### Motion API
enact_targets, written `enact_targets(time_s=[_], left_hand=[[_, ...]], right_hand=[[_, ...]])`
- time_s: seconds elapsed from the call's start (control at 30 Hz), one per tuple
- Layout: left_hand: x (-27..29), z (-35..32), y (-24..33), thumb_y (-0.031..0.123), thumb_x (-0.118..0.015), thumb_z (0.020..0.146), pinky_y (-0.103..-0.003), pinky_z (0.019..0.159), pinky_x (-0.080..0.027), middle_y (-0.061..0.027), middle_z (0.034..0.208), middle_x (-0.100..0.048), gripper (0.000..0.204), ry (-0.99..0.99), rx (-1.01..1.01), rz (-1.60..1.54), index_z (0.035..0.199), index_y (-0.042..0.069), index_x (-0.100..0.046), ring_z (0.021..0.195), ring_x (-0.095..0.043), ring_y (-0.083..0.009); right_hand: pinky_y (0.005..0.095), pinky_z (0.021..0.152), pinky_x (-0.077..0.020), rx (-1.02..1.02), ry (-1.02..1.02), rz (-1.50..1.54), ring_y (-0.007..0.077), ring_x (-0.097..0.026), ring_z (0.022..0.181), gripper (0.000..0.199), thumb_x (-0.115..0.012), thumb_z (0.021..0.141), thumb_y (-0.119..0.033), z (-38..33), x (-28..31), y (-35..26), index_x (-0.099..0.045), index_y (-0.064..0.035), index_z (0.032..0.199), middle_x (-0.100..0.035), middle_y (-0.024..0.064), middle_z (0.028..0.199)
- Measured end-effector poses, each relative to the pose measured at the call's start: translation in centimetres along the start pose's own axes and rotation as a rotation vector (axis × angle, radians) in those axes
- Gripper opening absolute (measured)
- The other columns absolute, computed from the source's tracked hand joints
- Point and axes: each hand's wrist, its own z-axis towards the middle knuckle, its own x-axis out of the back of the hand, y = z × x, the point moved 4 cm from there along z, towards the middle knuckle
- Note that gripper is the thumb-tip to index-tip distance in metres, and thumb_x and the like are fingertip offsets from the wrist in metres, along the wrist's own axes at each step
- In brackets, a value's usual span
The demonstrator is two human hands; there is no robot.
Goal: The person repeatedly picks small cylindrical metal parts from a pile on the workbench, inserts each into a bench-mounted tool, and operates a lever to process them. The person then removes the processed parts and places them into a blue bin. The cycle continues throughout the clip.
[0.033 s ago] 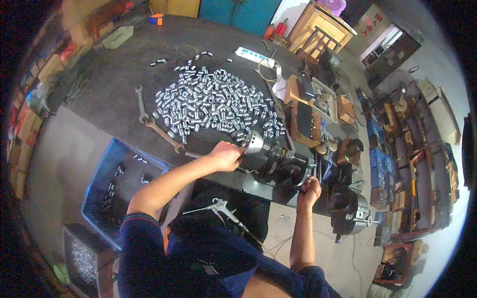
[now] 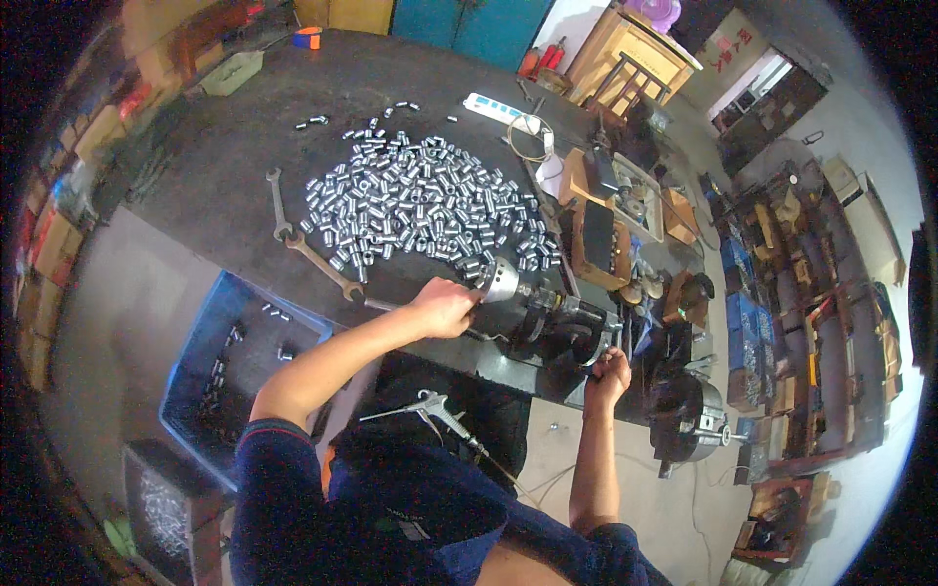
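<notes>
My left hand (image 2: 447,309) is closed right beside a silver drill chuck (image 2: 501,279) on a dark bench machine (image 2: 539,317). Whatever its fingers pinch is hidden by the hand. At the machine's right end my right hand (image 2: 611,371) is wrapped round a crank handle (image 2: 615,340). Behind the chuck spreads a large heap of short shiny metal sleeves (image 2: 420,200), some lying apart at its far edge. An air blow gun (image 2: 435,410) rests on dark cloth between my forearms.
Two spanners (image 2: 277,200) (image 2: 322,266) lie left of the heap. A blue-rimmed bin (image 2: 191,366) with a few sleeves stands at the left. A white power strip (image 2: 501,112), wooden boxes (image 2: 598,244) and a large chuck (image 2: 689,415) are at the right, before shelving (image 2: 821,322).
</notes>
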Motion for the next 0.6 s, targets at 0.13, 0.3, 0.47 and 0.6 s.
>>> enact_targets(time_s=[0.13, 0.3, 0.47, 0.6], left_hand=[[2.0, -0.2, -2.1, 0.015, -0.061, 0.068, -0.030, 0.053, -0.045, -0.0075, 0.064, -0.055, 0.017, 0.163, 0.188, -0.569, 0.077, 0.002, -0.054, 0.057, -0.056, -0.0157], [6.5, -0.4, -1.6, 0.002, -0.055, 0.078, -0.024, 0.059, -0.046, -0.0055, 0.073, -0.057, 0.014, 0.227, 0.130, -1.285, 0.090, -0.005, -0.054, 0.061, -0.057, -0.0119], [6.7, -0.5, -0.7, 0.000, -0.055, 0.078, -0.024, 0.060, -0.047, -0.0074, 0.073, -0.058, 0.010, 0.211, 0.114, -1.248, 0.085, -0.007, -0.056, 0.063, -0.058, -0.0129], [7.3, 0.1, -0.8, -0.003, -0.056, 0.076, -0.025, 0.061, -0.047, -0.0077, 0.074, -0.059, 0.011, 0.155, 0.091, -1.192, 0.087, -0.006, -0.056, 0.065, -0.058, -0.0125]], right_hand=[[0.0191, 0.039, -0.0263, 0.019, -0.031, 0.006, 0.0061, -0.033, 0.044, 0.013, -0.048, 0.078, -0.014, -0.1, -0.3, -0.2, -0.050, -0.0036, 0.070, -0.042, -0.0005, 0.057], [0.0178, 0.041, -0.0254, 0.009, -0.041, 0.017, 0.0062, -0.032, 0.048, 0.010, -0.043, 0.077, -0.010, 0.1, 0.4, 0.1, -0.049, -0.0024, 0.077, -0.042, -0.0008, 0.062], [0.0178, 0.042, -0.0261, 0.027, -0.022, 0.004, 0.0059, -0.034, 0.049, 0.011, -0.046, 0.080, -0.014, -0.5, 0.1, -0.1, -0.049, -0.0036, 0.079, -0.044, -0.0008, 0.064], [0.0181, 0.043, -0.0260, 0.047, -0.053, -0.031, 0.0057, -0.034, 0.050, 0.008, -0.044, 0.082, -0.010, -1.2, 0.8, -0.8, -0.049, -0.0035, 0.079, -0.043, -0.0010, 0.064]])
